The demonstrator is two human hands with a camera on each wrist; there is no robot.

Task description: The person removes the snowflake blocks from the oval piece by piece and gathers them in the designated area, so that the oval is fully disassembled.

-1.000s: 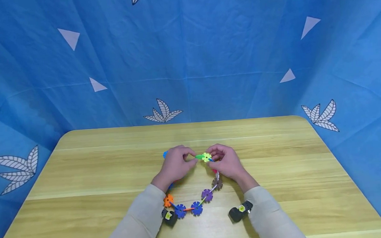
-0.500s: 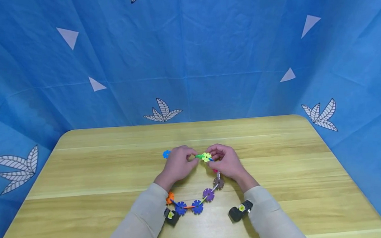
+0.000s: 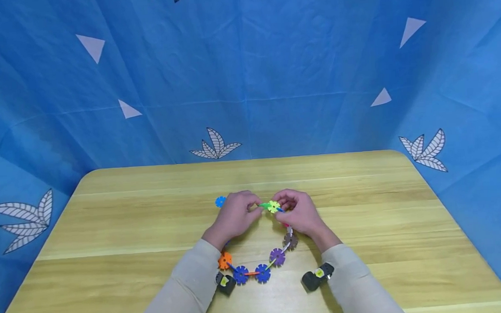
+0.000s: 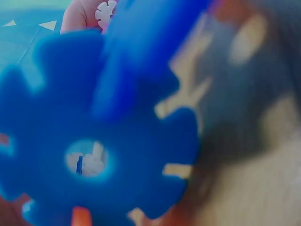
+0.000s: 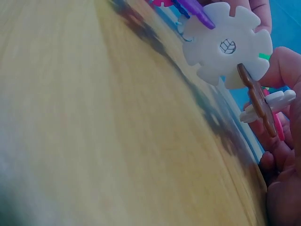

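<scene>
A chain of slotted, flower-shaped plastic discs hangs in a loop between my hands. In the head view my left hand [image 3: 235,215] pinches a green disc [image 3: 265,206] edge-on between thumb and fingertips. This joins a yellow-green disc [image 3: 274,207]. My right hand [image 3: 297,210] grips the chain just right of it, where a bit of blue shows; its fingers hide part of the links. Lower down come a brown disc [image 3: 290,241], a purple disc [image 3: 277,256] and an orange disc [image 3: 225,260]. A blue disc [image 4: 127,155] fills much of the left wrist view; a white disc [image 5: 225,44] appears in the right.
A loose-looking light blue disc [image 3: 221,202] lies on the wooden table [image 3: 389,215] behind my left hand. Black wrist cameras, the left one [image 3: 225,283] and the right one [image 3: 312,280], hang below the sleeves. A blue cloth backdrop [image 3: 271,70] surrounds the table.
My left hand and the lower part of the chain have shifted slightly right, uncovering more of the light blue disc. Both hands keep their holds.
</scene>
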